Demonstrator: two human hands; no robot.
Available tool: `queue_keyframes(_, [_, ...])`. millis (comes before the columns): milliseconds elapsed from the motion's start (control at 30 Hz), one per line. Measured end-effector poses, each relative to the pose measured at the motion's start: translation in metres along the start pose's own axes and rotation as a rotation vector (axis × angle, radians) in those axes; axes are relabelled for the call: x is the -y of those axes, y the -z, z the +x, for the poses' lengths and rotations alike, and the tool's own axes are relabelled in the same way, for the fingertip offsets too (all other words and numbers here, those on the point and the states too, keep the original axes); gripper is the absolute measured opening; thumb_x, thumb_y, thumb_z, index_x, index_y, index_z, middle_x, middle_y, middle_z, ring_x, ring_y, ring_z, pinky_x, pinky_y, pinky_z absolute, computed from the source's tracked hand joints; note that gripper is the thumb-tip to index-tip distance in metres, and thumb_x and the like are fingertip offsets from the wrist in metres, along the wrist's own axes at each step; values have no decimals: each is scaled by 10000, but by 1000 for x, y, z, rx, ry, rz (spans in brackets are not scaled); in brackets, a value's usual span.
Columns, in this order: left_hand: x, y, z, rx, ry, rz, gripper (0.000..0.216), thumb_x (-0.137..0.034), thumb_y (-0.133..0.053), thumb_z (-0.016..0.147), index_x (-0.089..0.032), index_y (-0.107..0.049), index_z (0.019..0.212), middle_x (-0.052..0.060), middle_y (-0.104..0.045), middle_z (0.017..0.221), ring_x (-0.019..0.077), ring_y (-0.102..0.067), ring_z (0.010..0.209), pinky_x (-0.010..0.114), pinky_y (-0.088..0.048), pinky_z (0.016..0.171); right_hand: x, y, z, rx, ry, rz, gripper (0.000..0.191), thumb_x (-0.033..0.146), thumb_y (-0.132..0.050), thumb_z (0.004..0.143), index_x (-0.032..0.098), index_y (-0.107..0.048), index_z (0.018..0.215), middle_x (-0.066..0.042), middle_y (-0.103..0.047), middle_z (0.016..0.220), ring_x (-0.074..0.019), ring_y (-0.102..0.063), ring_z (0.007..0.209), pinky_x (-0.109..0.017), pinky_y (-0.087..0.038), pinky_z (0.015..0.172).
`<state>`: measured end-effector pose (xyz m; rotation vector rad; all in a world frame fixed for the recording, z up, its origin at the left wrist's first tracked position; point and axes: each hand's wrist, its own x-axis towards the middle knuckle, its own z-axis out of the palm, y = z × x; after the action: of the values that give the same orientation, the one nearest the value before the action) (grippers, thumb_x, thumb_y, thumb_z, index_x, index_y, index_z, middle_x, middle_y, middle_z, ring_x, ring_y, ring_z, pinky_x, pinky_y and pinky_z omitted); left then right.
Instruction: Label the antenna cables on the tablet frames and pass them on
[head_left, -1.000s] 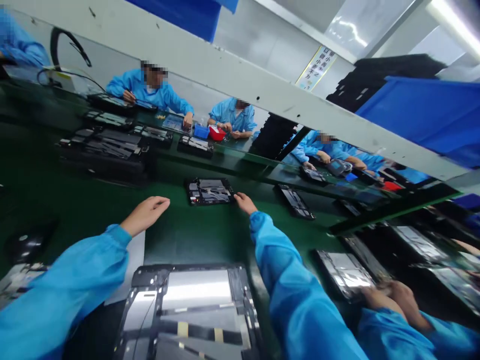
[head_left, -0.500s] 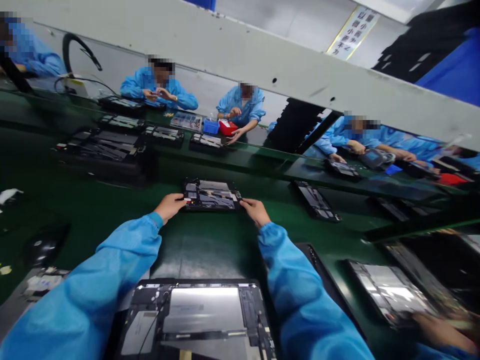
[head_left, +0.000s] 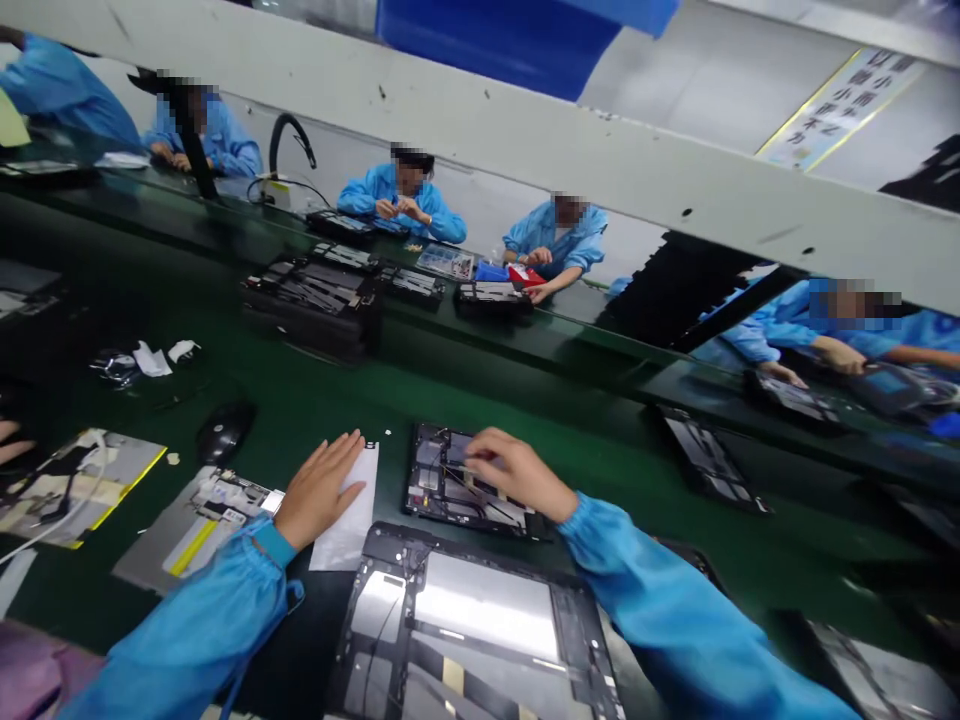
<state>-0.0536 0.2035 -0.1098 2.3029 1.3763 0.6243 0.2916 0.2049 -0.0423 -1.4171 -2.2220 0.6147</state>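
A small opened tablet chassis [head_left: 450,480] lies on the green belt [head_left: 322,400] just beyond a larger opened tablet [head_left: 480,625] at the near edge. My right hand [head_left: 517,475] rests on top of the small chassis, fingers curled and pinched over its inner parts; what they hold, if anything, is too small to make out. My left hand [head_left: 319,490] lies flat with fingers stretched out on a white sheet [head_left: 349,510] to the left of the chassis. Both arms wear blue sleeves.
A black mouse-shaped object [head_left: 223,432] and a grey panel with a yellow strip [head_left: 195,525] lie left of my hands. More opened devices [head_left: 709,460] sit on the belt to the right. Several people in blue coats work along the far side.
The small chassis has come from arm's reach on the belt to just beyond the large tablet. My left hand let go of it and now lies flat on the white sheet; my right hand is on top.
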Motion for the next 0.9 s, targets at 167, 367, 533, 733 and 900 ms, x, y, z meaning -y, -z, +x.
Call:
queue_keyframes(167, [8, -26, -10, -19, -1, 145, 582, -438, -403, 1011, -193, -383, 1538, 100, -376, 1597, 276, -352, 1486, 511, -260, 1236, 46, -63, 97, 284, 240, -65, 82, 127, -666, 890, 184, -696, 942, -33, -687, 952, -142, -665, 877, -250, -511, 829])
queue_keyframes(367, [9, -28, -11, -29, -20, 224, 584, -442, -384, 1023, -198, -355, 1553, 92, -380, 1596, 252, -370, 1479, 463, -263, 1240, 49, -108, 121, 394, 203, -200, 83, 207, -632, 961, 142, -678, 985, -54, -690, 1030, -185, -666, 971, -367, -545, 888])
queue_keyframes(533, [8, -28, -11, -37, -33, 245, 579, -438, -369, 1023, -198, -364, 1549, 86, -384, 1595, 247, -375, 1477, 453, -251, 1243, 54, -113, 134, 441, 129, -211, 206, 323, -643, 976, 143, -656, 1076, -52, -683, 1076, -180, -677, 943, -384, -580, 848])
queue_keyframes(733, [12, -27, 5, -60, -102, 182, 594, -458, -343, 1013, -159, -400, 1523, 138, -320, 1625, 319, -312, 1501, 518, -256, 1231, 75, -18, 107, 321, 47, -31, 134, 142, -476, 1002, 126, -603, 963, -5, -645, 905, -108, -619, 838, -257, -514, 826])
queue_keyframes(900, [7, 11, 7, -223, -123, 56, 566, -471, -293, 1035, -238, -313, 1550, 63, -85, 1699, 408, -245, 1505, 611, -285, 1198, 116, 78, -64, -3, 226, 104, 157, 234, -437, 1026, 212, -537, 908, -26, -594, 962, -144, -589, 917, -303, -528, 859])
